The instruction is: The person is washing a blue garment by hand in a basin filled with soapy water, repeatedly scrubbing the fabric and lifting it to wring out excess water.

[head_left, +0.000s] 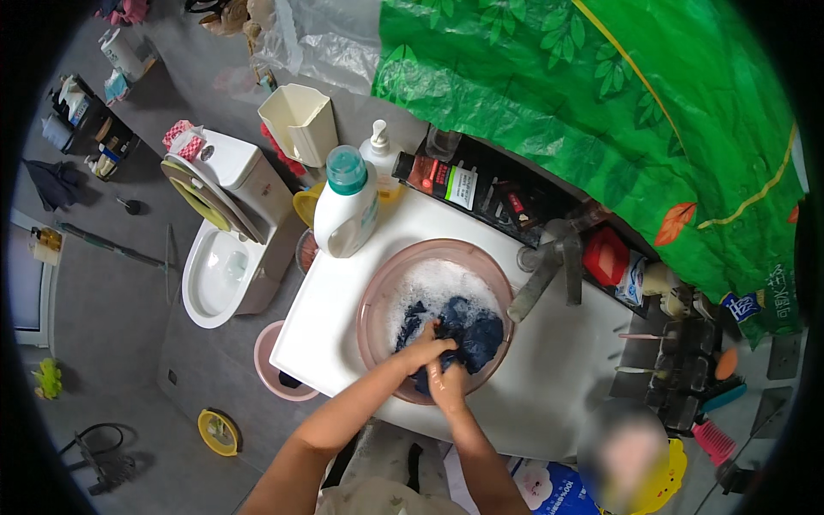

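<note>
A pinkish translucent basin [371, 311] stands on the white washstand, with foamy water [429, 283] inside. Dark blue cloth [478, 333] lies bunched and wet in the suds. My left hand [427, 350] grips the cloth from its left side, fingers curled over it. Close beside it, my right hand [448, 384] is closed on the cloth's near part, and the two hands touch or nearly touch. Some of the fingertips are hidden in the fabric.
A white detergent bottle with a teal cap [345, 202] stands behind the basin, beside a pump bottle [379, 150]. The grey faucet [549, 266] reaches in from the right. A toilet [225, 266] and a pink tub [273, 365] are at the left.
</note>
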### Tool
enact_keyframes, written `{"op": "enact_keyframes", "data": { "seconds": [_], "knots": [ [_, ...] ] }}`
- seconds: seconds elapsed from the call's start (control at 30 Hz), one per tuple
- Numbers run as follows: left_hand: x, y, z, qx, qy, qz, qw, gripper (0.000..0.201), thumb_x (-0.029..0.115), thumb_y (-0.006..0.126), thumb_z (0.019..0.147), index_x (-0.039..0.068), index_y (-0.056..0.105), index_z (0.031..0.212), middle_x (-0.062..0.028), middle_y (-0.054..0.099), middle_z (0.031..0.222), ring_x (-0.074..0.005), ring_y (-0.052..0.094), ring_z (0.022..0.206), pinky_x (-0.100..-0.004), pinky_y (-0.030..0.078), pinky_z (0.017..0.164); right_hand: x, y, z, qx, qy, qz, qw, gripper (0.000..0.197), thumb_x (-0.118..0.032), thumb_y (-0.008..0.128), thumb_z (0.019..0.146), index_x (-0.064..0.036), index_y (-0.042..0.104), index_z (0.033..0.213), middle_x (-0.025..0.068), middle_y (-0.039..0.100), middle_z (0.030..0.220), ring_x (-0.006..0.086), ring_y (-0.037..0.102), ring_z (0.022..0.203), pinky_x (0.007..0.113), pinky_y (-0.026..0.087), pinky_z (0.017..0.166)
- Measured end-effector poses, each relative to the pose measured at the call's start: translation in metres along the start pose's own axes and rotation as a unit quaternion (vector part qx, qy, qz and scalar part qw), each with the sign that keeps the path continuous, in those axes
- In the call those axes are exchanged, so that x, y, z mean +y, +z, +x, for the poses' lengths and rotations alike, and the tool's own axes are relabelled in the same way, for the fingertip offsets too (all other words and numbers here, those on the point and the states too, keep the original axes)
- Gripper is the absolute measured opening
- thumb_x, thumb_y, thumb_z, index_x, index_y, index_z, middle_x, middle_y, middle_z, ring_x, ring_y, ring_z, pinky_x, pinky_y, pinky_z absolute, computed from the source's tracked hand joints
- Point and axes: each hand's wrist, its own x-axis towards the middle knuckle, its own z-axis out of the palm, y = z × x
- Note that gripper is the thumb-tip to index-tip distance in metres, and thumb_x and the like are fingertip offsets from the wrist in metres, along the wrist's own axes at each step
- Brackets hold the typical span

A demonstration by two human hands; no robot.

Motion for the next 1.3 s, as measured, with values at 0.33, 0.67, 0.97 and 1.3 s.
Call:
{"op": "enact_keyframes", "data": {
  "seconds": [0.33, 0.67, 0.97, 1.3],
  "knots": [
    [-0.001, 0.038, -0.063, -0.041, 0.398, 0.102, 0.911, 0.025, -0.008, 0.045, 0.058, 0.005, 0.061, 0.072, -0.0086, 0.057, 0.078, -0.0255, 0.059, 0.076, -0.0289, 0.045, 0.072, 0.115, -0.002, 0.036, -0.207, 0.146, 0.796, 0.550, 0.050, -0.046, 0.044, 0.084, -0.0060, 0.049, 0.112, 0.0105, 0.054, 0.110, 0.0265, 0.049, 0.104, 0.041, 0.038, 0.092],
    [0.009, 0.012, -0.044, 0.269, 0.448, 0.284, 0.804, 0.025, 0.012, 0.056, 0.064, 0.005, 0.055, 0.088, -0.0173, 0.048, 0.102, -0.0360, 0.046, 0.096, -0.0414, 0.037, 0.082, 0.009, -0.011, 0.012, -0.115, 0.242, 0.765, 0.585, 0.041, -0.027, 0.045, 0.086, -0.0048, 0.041, 0.120, 0.0091, 0.048, 0.116, 0.0206, 0.049, 0.105, 0.036, 0.039, 0.092],
    [0.001, 0.037, -0.052, 0.124, 0.511, 0.216, 0.823, 0.023, 0.012, 0.059, 0.077, 0.004, 0.052, 0.056, -0.0086, 0.048, 0.058, -0.0264, 0.046, 0.053, -0.0324, 0.039, 0.054, 0.054, 0.026, 0.025, -0.120, 0.318, 0.681, 0.648, 0.046, -0.046, 0.051, 0.082, -0.0041, 0.052, 0.101, 0.0091, 0.054, 0.096, 0.0190, 0.052, 0.087, 0.034, 0.042, 0.079],
    [-0.003, 0.010, -0.013, 0.137, 0.115, 0.106, 0.978, 0.028, 0.026, 0.063, 0.076, -0.002, 0.058, 0.071, -0.0015, 0.055, 0.062, -0.0115, 0.049, 0.057, -0.0274, 0.042, 0.057, 0.020, -0.009, 0.017, 0.053, -0.040, 0.043, 0.997, 0.030, -0.033, 0.059, 0.078, -0.0037, 0.063, 0.083, 0.0127, 0.062, 0.069, 0.0299, 0.059, 0.062, 0.037, 0.046, 0.061]
  ]
}}
